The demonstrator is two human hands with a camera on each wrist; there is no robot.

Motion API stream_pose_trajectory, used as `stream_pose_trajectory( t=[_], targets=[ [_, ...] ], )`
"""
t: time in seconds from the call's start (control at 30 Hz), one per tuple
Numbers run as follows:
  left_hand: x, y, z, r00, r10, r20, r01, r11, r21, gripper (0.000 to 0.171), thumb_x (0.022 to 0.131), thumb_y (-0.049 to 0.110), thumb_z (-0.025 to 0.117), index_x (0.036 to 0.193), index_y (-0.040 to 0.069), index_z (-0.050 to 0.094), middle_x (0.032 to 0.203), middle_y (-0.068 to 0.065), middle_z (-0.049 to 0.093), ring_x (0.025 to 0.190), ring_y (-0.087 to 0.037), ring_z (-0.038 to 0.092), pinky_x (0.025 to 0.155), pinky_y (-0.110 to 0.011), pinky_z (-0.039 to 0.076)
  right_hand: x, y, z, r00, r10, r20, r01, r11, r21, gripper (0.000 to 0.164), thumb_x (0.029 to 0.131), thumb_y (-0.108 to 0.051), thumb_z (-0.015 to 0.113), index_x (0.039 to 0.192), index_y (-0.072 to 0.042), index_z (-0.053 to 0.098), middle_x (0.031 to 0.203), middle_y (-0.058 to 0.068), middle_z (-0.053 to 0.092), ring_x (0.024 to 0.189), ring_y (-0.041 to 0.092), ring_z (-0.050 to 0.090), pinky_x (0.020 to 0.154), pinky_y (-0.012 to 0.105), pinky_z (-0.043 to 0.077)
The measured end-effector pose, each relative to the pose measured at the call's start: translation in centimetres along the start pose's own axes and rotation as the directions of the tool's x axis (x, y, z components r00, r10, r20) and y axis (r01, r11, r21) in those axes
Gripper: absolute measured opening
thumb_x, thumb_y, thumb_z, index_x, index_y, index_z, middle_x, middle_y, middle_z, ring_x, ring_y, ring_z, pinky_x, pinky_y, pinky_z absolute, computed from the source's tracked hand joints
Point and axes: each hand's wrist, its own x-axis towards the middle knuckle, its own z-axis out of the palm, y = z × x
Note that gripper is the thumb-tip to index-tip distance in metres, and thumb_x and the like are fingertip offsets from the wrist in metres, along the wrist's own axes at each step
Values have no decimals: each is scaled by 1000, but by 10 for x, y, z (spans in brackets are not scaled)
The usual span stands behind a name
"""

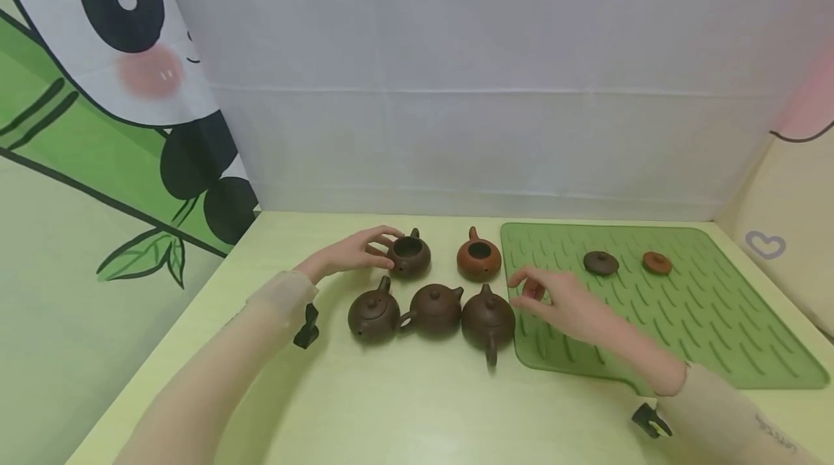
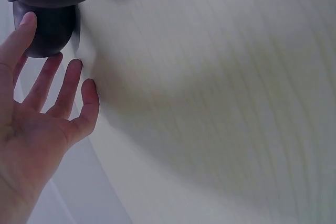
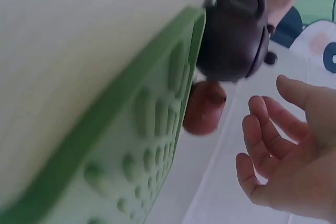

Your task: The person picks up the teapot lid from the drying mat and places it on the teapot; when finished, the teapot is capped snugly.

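Observation:
At the back of the table, a dark brown lidless teapot (image 1: 409,266) sits with its opening showing. My left hand (image 1: 355,251) holds its left side, the thumb (image 2: 23,32) against the body and the fingers around the far side. Beside it stands a reddish-brown lidless teapot (image 1: 478,266). My right hand (image 1: 560,298) hovers over the green mat's left edge, fingers loosely bent and nothing in them. It is nearest to a lidded dark teapot (image 1: 489,320), which also shows in the right wrist view. A dark lid (image 1: 601,263) and a reddish lid (image 1: 656,263) lie on the mat.
Two more lidded dark teapots, one at the left (image 1: 373,316) and one in the middle (image 1: 435,311), stand in the front row. The ribbed green mat (image 1: 717,334) covers the table's right side. A pale cloth backdrop (image 1: 482,124) rises behind the table.

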Motion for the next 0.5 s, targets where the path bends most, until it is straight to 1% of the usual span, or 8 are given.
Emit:
stream_pose_trajectory(
  t=[0.13,0.23,0.33,0.5],
  targets=[
    [0,-1,0,1000,-1,2,1,999,-37,60,95,14,65,149,18,38,147,-21,46,133,-43,51,108,-56,43,1,12,-23,999,-15,48,19,996,-84,23,93,-17,69,115,-15,64,84,-10,64,80,4,58,67,22,48],
    [0,-3,0,1000,-9,-1,9,998,-65,60,95,15,66,149,18,39,148,-20,46,136,-41,48,110,-55,41,2,24,-38,996,-15,83,25,993,-117,28,93,-16,68,120,-16,64,90,-10,66,85,6,60,71,26,50],
    [1,-5,1,1000,-30,-6,29,994,-105,60,94,16,67,148,20,40,148,-18,47,139,-37,44,111,-53,39,3,38,-51,996,-3,94,14,993,-119,30,94,-15,67,124,-16,63,95,-7,68,89,7,60,74,27,51],
    [1,-7,3,998,-58,5,58,981,-184,60,95,13,66,148,21,40,150,-18,44,141,-36,42,114,-53,36,5,62,-69,996,39,81,-34,998,-60,33,96,-16,65,129,-16,61,108,3,68,93,15,61,74,27,52]
  ],
)
